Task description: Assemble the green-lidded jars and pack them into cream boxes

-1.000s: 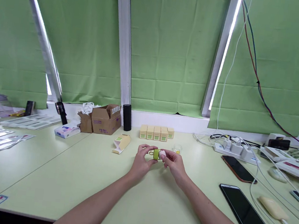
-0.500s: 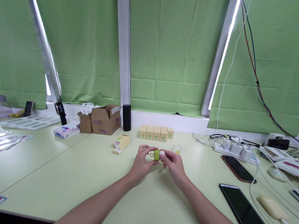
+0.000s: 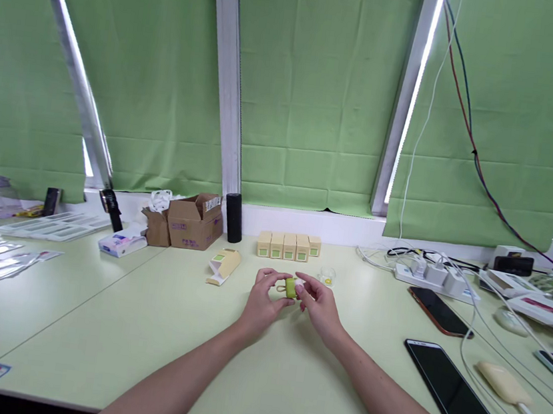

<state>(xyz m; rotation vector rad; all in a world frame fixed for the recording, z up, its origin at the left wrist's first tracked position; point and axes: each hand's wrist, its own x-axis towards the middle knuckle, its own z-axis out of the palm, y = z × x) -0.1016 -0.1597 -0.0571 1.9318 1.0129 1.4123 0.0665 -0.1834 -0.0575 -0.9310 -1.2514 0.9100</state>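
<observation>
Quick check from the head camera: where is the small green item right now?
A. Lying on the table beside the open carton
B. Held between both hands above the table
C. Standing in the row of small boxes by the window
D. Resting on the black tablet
B: the small green item sits between the fingertips of the left hand and right hand, above the table.

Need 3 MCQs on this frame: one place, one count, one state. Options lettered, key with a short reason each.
1. Where does the opened pale yellow carton lie?
A. left of both hands
B. on the black tablet
C. inside the brown cardboard box

2. How many small cream boxes with green labels stand in the row by the wall?
A. two
B. five
C. nine

3. The small green object is:
A. lying alone on the table
B. held between both hands
C. in the carton

Key: A, it lies on the table left of the left hand; B, five stand side by side; B, left hand and right hand both pinch it.
</observation>
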